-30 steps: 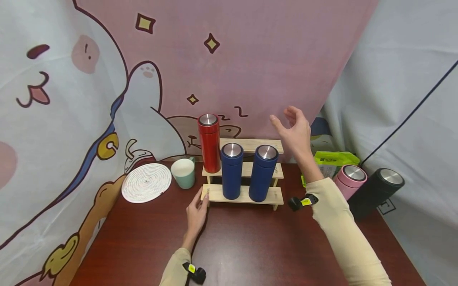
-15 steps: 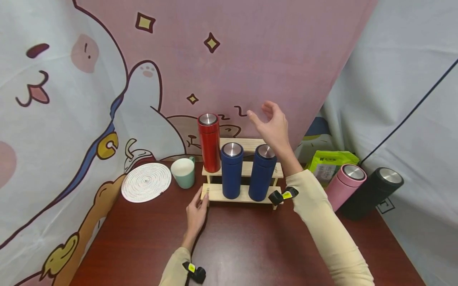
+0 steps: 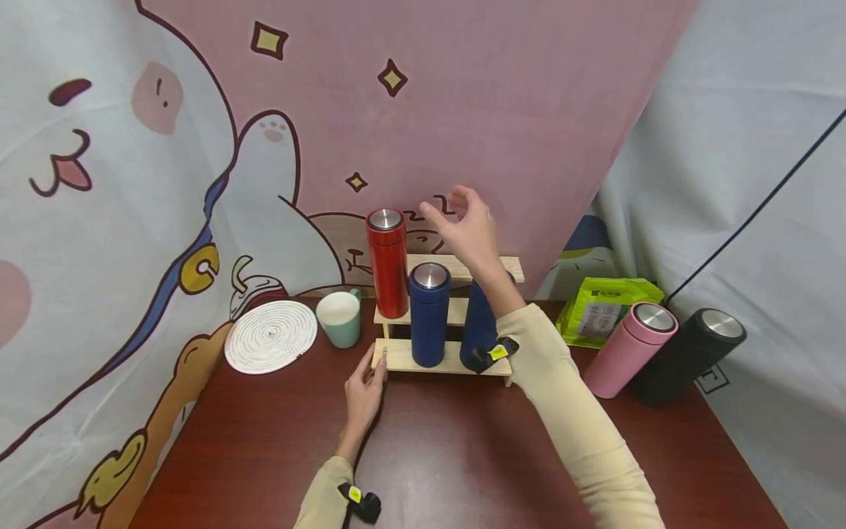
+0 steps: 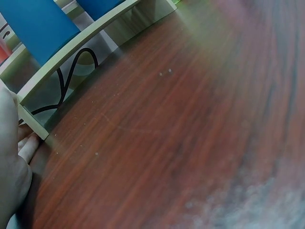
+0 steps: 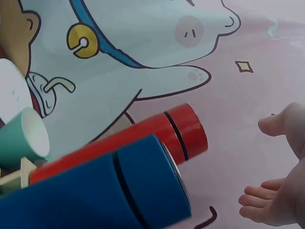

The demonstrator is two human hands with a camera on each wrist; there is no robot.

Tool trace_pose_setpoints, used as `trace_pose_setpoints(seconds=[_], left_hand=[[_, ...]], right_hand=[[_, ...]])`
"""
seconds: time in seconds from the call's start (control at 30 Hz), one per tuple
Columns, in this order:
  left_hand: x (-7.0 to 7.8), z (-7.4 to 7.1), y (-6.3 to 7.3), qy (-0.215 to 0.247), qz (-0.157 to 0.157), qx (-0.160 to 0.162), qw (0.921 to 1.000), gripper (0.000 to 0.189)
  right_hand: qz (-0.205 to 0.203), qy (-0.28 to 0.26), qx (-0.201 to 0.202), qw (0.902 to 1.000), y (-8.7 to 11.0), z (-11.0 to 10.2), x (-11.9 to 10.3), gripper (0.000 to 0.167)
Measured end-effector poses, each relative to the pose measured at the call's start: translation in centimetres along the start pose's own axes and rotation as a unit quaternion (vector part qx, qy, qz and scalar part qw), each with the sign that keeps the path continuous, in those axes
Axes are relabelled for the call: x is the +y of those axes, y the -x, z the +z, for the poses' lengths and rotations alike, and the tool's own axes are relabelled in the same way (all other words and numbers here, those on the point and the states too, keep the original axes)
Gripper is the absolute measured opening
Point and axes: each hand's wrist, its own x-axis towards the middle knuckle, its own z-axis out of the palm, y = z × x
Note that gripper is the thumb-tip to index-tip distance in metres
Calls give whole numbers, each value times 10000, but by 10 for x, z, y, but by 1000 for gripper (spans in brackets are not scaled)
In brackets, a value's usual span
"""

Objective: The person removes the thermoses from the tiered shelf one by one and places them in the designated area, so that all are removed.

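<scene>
A tiered wooden rack point(image 3: 456, 364) stands on the table. My left hand point(image 3: 363, 397) holds the left end of its lowest step; in the left wrist view fingers point(image 4: 29, 145) show beside the rack's end leg. On that step stand two dark blue thermos bottles, the left blue thermos point(image 3: 429, 316) in plain sight and the right blue thermos point(image 3: 477, 323) partly hidden by my right forearm. A red thermos point(image 3: 388, 272) stands upright on the step behind, at the left. My right hand point(image 3: 468, 231) hovers to the red thermos's right, touching nothing, thumb and fingers spread apart.
Left of the rack are a mint-green mug point(image 3: 340, 323) and a round white woven mat point(image 3: 271, 338). To the right stand a green packet point(image 3: 598, 312), a pink thermos point(image 3: 631, 349) and a black thermos point(image 3: 687, 360). A cartoon-printed cloth point(image 3: 529, 110) hangs behind.
My right hand has moved left above the rack, from its right end toward the red thermos. The left hand has stayed on the rack's step.
</scene>
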Motion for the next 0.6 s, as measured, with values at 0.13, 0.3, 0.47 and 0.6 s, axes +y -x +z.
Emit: trace_pose_setpoints(seconds=[0.13, 0.3, 0.47, 0.6], left_hand=[[-12, 1, -2, 41, 26, 28, 10000, 43], [-15, -1, -2, 122, 81, -35, 9999, 44], [-16, -1, -3, 116, 65, -143, 9998, 44], [-15, -1, -3, 107, 12, -172, 9998, 45]], right_hand=[[165, -137, -161, 9996, -1, 10, -4, 75], [201, -196, -324, 9991, -1, 24, -7, 77], [188, -128, -526, 9984, 1, 38, -9, 78], [147, -33, -629, 9979, 2, 48, -11, 79]])
